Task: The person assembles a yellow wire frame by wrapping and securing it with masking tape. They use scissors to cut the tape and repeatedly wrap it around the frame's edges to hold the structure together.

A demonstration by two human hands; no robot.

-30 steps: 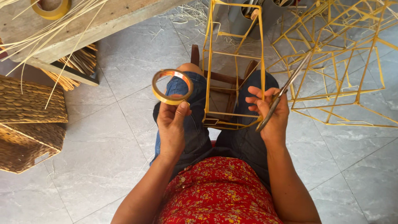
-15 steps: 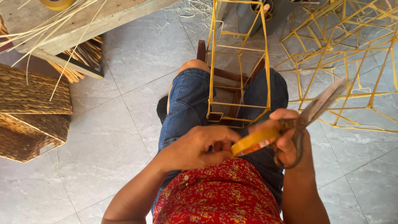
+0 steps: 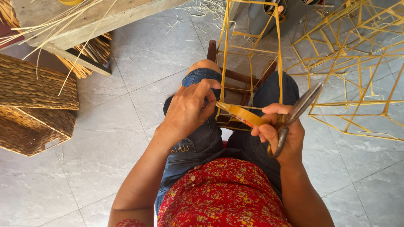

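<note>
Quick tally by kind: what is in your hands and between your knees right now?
Tape roll: 1, held between left hand and right hand
Scissors: 1, in the right hand
Yellow frame: 1, between the knees
Total: 3

Tape roll (image 3: 246,115): glossy yellow plastic film, smooth. Scissors (image 3: 294,115): dull grey metal, worn. Frame (image 3: 250,63): thin yellow strips, smooth, slight sheen. Baskets (image 3: 35,107): rough woven brown fibre. Table (image 3: 90,19): raw pale wood, matt. Floor (image 3: 139,50): grey tile, smooth, faintly glossy. Shorts (image 3: 200,138): denim cloth.
</note>
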